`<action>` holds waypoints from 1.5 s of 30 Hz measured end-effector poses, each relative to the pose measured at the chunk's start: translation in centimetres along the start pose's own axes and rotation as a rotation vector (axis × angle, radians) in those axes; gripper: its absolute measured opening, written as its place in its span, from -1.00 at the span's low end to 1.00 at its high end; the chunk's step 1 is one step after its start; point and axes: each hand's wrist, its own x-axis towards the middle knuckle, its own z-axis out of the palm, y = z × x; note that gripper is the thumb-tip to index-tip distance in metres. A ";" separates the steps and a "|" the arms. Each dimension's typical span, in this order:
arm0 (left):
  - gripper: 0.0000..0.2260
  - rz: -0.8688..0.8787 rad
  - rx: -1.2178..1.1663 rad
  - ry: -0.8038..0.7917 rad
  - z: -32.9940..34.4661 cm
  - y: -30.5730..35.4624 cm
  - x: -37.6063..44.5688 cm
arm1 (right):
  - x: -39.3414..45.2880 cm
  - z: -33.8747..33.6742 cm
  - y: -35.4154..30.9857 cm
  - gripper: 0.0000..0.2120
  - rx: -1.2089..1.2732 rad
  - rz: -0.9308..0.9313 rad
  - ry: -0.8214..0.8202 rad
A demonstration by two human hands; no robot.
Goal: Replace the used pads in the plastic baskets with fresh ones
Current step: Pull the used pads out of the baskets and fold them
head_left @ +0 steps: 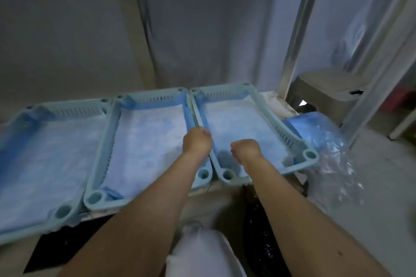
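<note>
Both arms reach forward, left hand [197, 141] and right hand [245, 150] fisted.

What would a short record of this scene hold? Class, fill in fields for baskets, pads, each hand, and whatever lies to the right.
baskets: three light-blue plastic baskets side by side; right basket, middle basket, left basket
pads: a blue pad lines each; right basket's pad
left hand: fingers curled, over the rims between middle and right baskets
right hand: fingers curled, over the right basket's pad; grip unclear
right side: blue pack in clear plastic wrap
</note>
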 end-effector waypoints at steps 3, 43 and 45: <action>-0.75 -0.046 0.033 -0.006 0.5 -0.2 1.4 | 1.2 1.2 -0.1 -0.77 -0.265 0.039 -0.020; -0.89 -0.080 0.388 -0.203 2.2 0.2 2.2 | 1.4 -1.4 -1.5 -0.64 -0.128 -0.101 0.115; -0.89 -0.097 0.416 -0.184 1.9 0.0 2.1 | 1.8 -1.8 -1.4 -0.59 -0.143 -0.133 0.172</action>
